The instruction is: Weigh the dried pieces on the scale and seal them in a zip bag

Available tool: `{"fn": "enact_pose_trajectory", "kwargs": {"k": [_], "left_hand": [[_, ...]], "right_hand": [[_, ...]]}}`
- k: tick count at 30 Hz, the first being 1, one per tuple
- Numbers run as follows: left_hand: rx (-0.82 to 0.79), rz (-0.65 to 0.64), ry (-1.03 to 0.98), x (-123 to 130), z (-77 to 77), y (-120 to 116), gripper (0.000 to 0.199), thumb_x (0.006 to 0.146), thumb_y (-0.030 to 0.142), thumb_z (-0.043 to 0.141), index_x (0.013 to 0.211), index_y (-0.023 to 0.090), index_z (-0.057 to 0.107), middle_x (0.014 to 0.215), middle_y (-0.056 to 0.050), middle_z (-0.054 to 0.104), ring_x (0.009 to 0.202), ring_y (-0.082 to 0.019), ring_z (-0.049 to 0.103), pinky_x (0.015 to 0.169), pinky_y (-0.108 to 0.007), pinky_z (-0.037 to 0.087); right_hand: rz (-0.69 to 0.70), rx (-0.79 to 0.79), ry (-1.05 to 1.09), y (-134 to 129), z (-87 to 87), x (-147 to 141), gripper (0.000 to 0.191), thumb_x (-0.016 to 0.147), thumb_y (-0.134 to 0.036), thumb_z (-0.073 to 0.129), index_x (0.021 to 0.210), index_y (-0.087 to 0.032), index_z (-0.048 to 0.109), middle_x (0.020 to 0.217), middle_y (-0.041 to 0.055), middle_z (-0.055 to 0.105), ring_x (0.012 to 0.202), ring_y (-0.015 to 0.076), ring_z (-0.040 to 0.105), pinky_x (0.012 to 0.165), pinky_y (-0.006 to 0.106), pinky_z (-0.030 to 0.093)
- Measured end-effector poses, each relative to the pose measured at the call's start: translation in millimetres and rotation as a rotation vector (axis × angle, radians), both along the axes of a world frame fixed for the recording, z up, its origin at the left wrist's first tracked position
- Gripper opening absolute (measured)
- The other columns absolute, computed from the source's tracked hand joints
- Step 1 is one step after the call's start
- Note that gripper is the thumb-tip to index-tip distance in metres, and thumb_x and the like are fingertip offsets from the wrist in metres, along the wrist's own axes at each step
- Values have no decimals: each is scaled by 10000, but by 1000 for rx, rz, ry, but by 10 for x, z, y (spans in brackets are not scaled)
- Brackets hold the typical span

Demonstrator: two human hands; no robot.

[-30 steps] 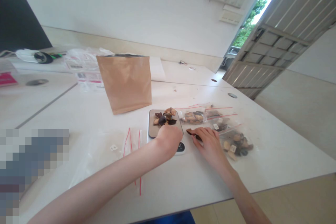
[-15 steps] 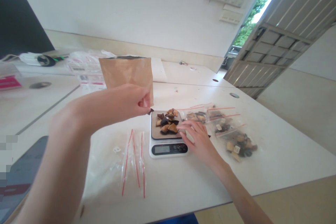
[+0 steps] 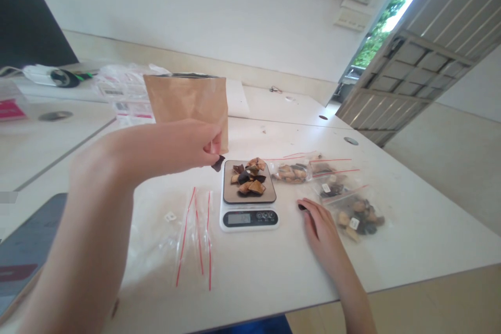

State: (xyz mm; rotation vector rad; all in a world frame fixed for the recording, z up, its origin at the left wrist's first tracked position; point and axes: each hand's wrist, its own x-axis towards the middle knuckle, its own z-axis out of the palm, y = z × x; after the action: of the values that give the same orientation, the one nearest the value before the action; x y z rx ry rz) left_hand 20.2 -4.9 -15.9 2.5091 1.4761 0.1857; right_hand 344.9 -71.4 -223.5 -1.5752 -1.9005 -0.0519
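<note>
Left hand (image 3: 183, 143) lifts a dark chip beside the scale.

Its fingers (image 3: 209, 148) pinch a small dark brown dried piece (image 3: 217, 163), held in the air just left of the white digital kitchen scale (image 3: 249, 217) that carries a pile of brown and black pieces (image 3: 249, 178). The right hand (image 3: 323, 227) lies flat on the white worktop (image 3: 410, 219), fingers loosely together over a dark bit, near clear zip bags of pieces (image 3: 354, 213).

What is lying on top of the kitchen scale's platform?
A small heap of brown, tan and dark pieces sits on the kitchen scale. Pieces beneath the heap are covered; the display is too blurred to read.
</note>
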Motion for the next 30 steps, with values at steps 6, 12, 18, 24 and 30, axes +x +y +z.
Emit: {"fn": "enact_pose_trajectory", "kwargs": {"k": [6, 12, 18, 24, 30], "left_hand": [[-50, -3, 83, 30, -25, 0, 92, 786, 177, 390, 694, 184, 385, 679, 43, 405, 608, -86, 281, 555, -258, 200], [-58, -2, 81, 43, -11, -20, 97, 777, 166, 388, 683, 186, 377, 680, 40, 412, 601, -90, 270, 563, -265, 193], [-91, 32, 76, -8, -44, -4, 81, 801, 214, 398, 722, 197, 410, 695, 41, 437, 617, -99, 298, 571, -270, 204], [-88, 13, 81, 8, -45, -5, 95, 760, 153, 400, 677, 188, 370, 683, 47, 371, 609, -89, 258, 560, -271, 192], [-86, 7, 107, 76, 12, -32, 138, 760, 127, 397, 647, 185, 343, 660, 40, 350, 589, -88, 259, 541, -267, 191]], "right_hand": [[18, -41, 30, 3, 23, 22, 320, 919, -224, 374, 1155, -217, 590, 1168, 108, 635, 1115, 243, 571, 987, 483, 453], [16, -60, 25, -3, 17, 34, 326, 924, -250, 377, 1163, -201, 593, 1177, 118, 630, 1128, 250, 562, 996, 496, 443], [30, -25, 51, 0, 26, 26, 331, 920, -236, 378, 1169, -222, 595, 1159, 105, 650, 1099, 242, 588, 975, 477, 467], [0, 33, 88, 9, -23, 51, 325, 909, -255, 395, 1172, -209, 581, 1119, 121, 665, 1055, 245, 620, 940, 463, 496], [-19, -17, 189, -6, 11, 21, 196, 913, -293, 420, 1025, -199, 552, 1080, 136, 685, 1026, 245, 649, 899, 450, 511]]}}
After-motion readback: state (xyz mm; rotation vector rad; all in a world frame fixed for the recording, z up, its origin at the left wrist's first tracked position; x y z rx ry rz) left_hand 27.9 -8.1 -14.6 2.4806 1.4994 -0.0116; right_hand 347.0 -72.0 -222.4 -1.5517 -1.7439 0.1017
